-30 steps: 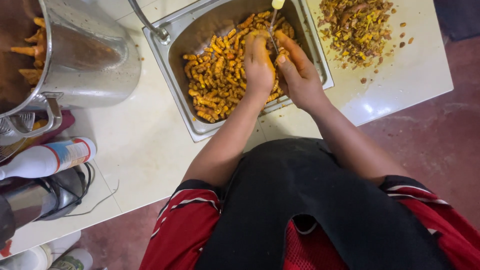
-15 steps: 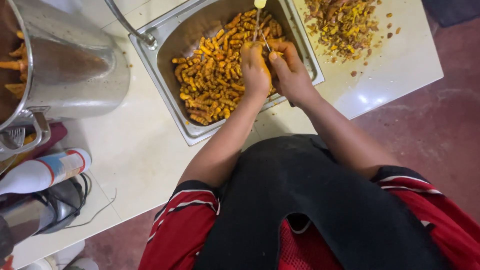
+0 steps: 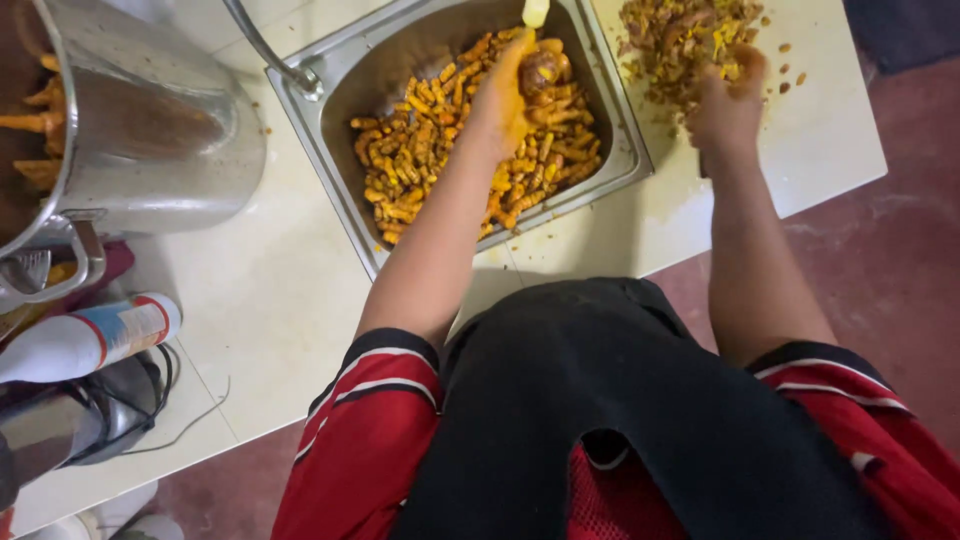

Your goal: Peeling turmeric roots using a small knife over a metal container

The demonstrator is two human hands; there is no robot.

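Observation:
A steel tray (image 3: 345, 205) on the white counter holds several orange-yellow root pieces (image 3: 420, 160). My left hand (image 3: 503, 98) is above the tray, stained yellow, and grips a round brownish root piece (image 3: 546, 70). A pale yellow handle (image 3: 535, 12) sticks up just beyond it; I cannot tell what holds it. My right hand (image 3: 728, 108) is blurred, off to the right of the tray, at the near edge of a heap of peelings (image 3: 685, 35) on the counter. Its fingers curl downward, and whatever is in them is hidden.
A big steel pot (image 3: 150, 140) with orange roots inside stands at the left. A thin metal handle (image 3: 262, 50) rests on the tray's far left corner. A white bottle (image 3: 90, 335) lies at the left counter edge. Reddish floor (image 3: 900, 280) is on the right.
My right hand has left the tray and swung right to the heap of peelings. My left hand stays over the tray with the root piece.

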